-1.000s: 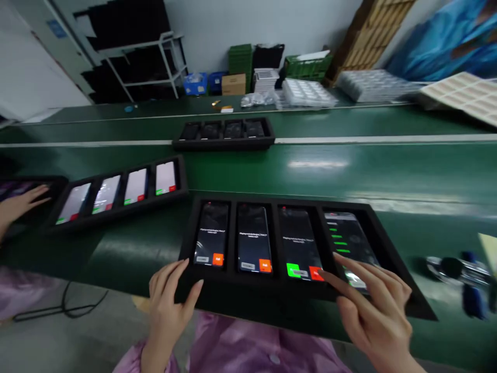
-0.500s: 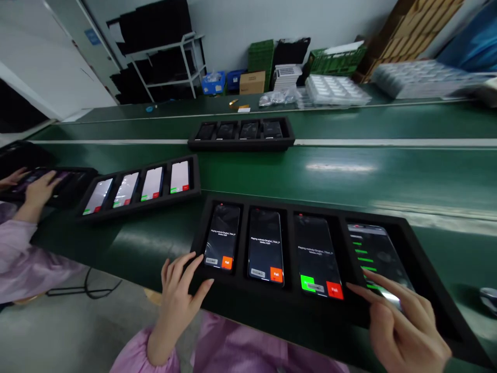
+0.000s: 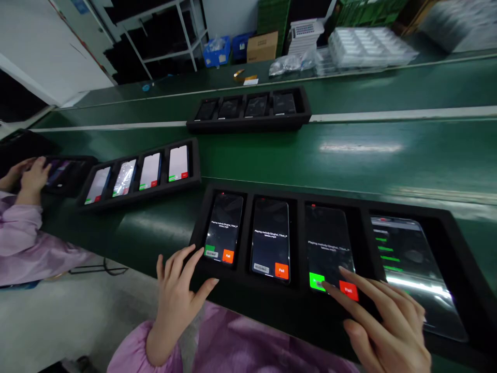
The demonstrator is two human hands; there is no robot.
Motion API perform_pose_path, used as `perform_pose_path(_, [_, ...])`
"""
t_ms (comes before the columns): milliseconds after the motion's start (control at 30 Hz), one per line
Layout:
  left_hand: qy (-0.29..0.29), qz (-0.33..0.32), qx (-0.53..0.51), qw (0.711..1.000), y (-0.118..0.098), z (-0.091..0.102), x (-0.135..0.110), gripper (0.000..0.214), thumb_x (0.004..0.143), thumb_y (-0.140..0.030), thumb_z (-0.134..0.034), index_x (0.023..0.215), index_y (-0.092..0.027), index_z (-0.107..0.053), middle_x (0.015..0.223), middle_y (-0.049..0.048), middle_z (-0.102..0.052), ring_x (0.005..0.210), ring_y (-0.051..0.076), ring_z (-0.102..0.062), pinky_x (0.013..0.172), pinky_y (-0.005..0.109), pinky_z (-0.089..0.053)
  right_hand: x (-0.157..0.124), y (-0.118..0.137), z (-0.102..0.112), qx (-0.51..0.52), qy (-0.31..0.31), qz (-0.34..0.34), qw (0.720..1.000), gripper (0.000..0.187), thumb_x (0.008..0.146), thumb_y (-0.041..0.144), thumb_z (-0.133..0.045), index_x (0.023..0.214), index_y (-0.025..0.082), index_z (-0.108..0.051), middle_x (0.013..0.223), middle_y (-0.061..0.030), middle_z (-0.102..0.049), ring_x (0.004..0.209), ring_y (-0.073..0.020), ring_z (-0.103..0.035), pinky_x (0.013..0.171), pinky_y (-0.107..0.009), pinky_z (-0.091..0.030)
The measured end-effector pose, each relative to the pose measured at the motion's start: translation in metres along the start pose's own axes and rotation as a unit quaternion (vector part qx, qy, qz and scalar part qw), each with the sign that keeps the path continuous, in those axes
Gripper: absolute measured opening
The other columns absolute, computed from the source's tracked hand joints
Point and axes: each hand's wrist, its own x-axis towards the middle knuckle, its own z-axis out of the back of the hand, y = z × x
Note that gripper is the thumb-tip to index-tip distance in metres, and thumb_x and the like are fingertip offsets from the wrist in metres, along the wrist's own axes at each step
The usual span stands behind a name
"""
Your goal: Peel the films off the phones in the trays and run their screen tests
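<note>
Green conveyor belt [image 3: 349, 166]: runs across the whole view, with the person's hands over its near edge.

Far left of the hands: a co-worker's hands [image 3: 31, 176] sit on a dark tray [image 3: 68, 181] of phones, pink sleeve [image 3: 19, 228] showing.

Up and left of the left hand: a black four-slot tray [image 3: 140, 194] holds four lit phones, mostly pale screens, each with small green and red marks.

Left hand [image 3: 180, 298]: open, fingers spread at the front left corner of the near black tray [image 3: 272, 290], not gripping anything, as far as I can tell.

Between the hands: that near tray holds four phones. The first phone [image 3: 223, 228] and second phone [image 3: 269, 241] show a "Playing melody" line and an orange Fail button [image 3: 281, 270].

Right hand [image 3: 382, 324]: well apart from the left, fingers stretched out, with the index finger [image 3: 330, 287] on or just above the third phone [image 3: 328, 243], right by its green button [image 3: 316, 282]. Can't tell if it's actually touching.

Right of the fingertips: the fourth phone [image 3: 415, 274] shows a list of green bars, with glare across the glass.

Straight ahead, past the hands: another tray [image 3: 248, 124] of dark phones sits on the belt, and beyond it are blue bins [image 3: 216, 52], a cardboard box [image 3: 262, 46] and stacked white trays [image 3: 367, 46].
</note>
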Motion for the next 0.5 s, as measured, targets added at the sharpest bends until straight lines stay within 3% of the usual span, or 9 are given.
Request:
perform_pose_path(133, [0.004,0.001,0.004,1.000,-0.001,0.002,0.000,0.050,0.101,-0.051,-0.061,0.145,-0.027,-0.059,0.141,0.0112,-0.066,0.130,0.032,-0.061,0.129,0.063,-0.021,-0.005,-0.003,-0.001,-0.011,0.030,0.012,0.999,0.029,0.106,0.032,-0.050,0.117,0.023,-0.076,0.137,-0.0163,-0.066,0.112,-0.0386,-0.063,0.097,-0.057,-0.040])
perform_pose_path(267, [0.030,-0.006,0.017,0.999,-0.005,0.003,0.000,0.051,0.103,-0.050,-0.057,0.151,-0.031,-0.055,0.146,0.0118,-0.062,0.133,0.033,-0.057,0.127,0.068,-0.021,-0.011,0.000,-0.003,0.033,-0.022,-0.030,0.999,0.050,0.106,0.026,-0.043,0.153,0.032,-0.059,0.137,-0.0135,-0.065,0.113,-0.0365,-0.062,0.099,-0.057,-0.042])
perform_pose_path(367, [0.045,-0.020,0.028,0.998,-0.004,0.007,-0.001,0.047,0.104,-0.050,-0.055,0.149,-0.036,-0.056,0.148,0.0115,-0.058,0.133,0.035,-0.056,0.123,0.072,-0.024,-0.011,0.004,0.001,0.038,-0.034,-0.041,0.998,0.062,0.103,0.021,-0.044,0.162,0.039,-0.047,0.130,-0.0110,-0.066,0.108,-0.0349,-0.063,0.097,-0.056,-0.045])
perform_pose_path(433, [-0.001,-0.015,-0.007,1.000,0.004,0.011,0.000,0.047,0.105,-0.050,-0.053,0.147,-0.031,-0.057,0.141,0.0128,-0.061,0.128,0.034,-0.058,0.121,0.068,-0.030,-0.013,0.003,0.009,0.045,-0.029,-0.053,0.997,0.064,0.102,0.018,-0.045,0.161,0.041,-0.048,0.130,-0.0100,-0.067,0.107,-0.0346,-0.064,0.095,-0.056,-0.049])
perform_pose_path(500, [-0.083,0.018,-0.055,0.995,0.017,0.016,0.003,0.046,0.104,-0.049,-0.053,0.143,-0.024,-0.058,0.129,0.0134,-0.065,0.120,0.032,-0.061,0.117,0.060,-0.039,-0.019,-0.003,0.021,0.030,-0.038,-0.075,0.996,0.064,0.101,0.019,-0.044,0.158,0.045,-0.051,0.128,-0.0078,-0.069,0.106,-0.0338,-0.066,0.092,-0.054,-0.052])
